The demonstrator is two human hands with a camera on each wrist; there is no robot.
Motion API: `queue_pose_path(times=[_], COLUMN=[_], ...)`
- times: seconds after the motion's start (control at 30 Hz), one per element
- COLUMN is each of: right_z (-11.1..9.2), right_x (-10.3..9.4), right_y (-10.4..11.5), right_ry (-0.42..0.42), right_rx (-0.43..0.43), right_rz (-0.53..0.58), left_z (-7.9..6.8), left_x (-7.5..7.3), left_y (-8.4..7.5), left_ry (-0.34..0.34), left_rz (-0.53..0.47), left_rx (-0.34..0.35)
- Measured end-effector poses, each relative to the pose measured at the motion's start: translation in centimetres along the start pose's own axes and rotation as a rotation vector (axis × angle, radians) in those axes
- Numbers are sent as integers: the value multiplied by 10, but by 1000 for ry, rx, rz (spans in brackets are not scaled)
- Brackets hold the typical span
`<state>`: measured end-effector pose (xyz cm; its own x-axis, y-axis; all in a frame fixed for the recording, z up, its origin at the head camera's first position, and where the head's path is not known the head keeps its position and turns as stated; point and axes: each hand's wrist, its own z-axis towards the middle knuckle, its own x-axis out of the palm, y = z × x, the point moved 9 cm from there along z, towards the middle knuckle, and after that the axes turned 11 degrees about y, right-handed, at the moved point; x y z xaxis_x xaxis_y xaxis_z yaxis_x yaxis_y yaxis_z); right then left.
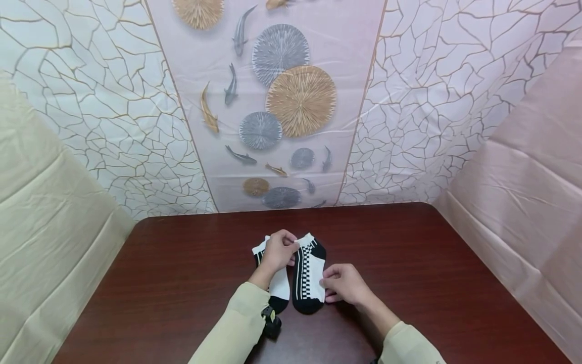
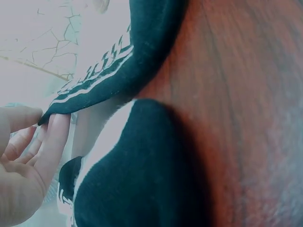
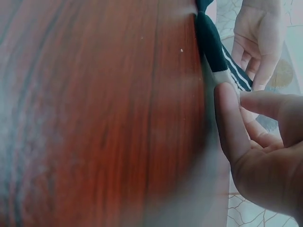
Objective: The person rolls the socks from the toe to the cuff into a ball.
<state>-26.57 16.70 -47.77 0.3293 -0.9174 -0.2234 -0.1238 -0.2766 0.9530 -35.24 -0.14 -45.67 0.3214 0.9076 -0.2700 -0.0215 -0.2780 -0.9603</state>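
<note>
Dark red-brown, wood-grained table (image 1: 173, 283); on it, left of its mate, a white ankle sock with a black toe (image 1: 279, 287) is partly covered by the left hand (image 1: 278, 250). Just to its right, the black-and-white fabric ankle sock with a checkered stripe (image 1: 313, 273) is held in both hands: its upper left edge is pinched by the left thumb and fingers, its right edge by the right hand (image 1: 345, 284), grip narrow. The step is judged to be straightening and aligning the pair. For the next move, even tension and a gentle release seem called for, the neighbouring sock being left undisturbed.
</note>
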Motion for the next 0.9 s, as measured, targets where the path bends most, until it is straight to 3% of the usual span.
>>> queue_pose_path(times=[0.6,0.9], right_z=[0,3], right_x=[5,8], right_y=[6,6], right_ry=[24,39], right_rx=[-5,-4], right_rz=[117,124], left_z=[-4,-6], left_x=[-12,-17], left_y=[-1,0], left_ry=[-29,-30], left_rz=[-60,-57], left_rx=[6,14])
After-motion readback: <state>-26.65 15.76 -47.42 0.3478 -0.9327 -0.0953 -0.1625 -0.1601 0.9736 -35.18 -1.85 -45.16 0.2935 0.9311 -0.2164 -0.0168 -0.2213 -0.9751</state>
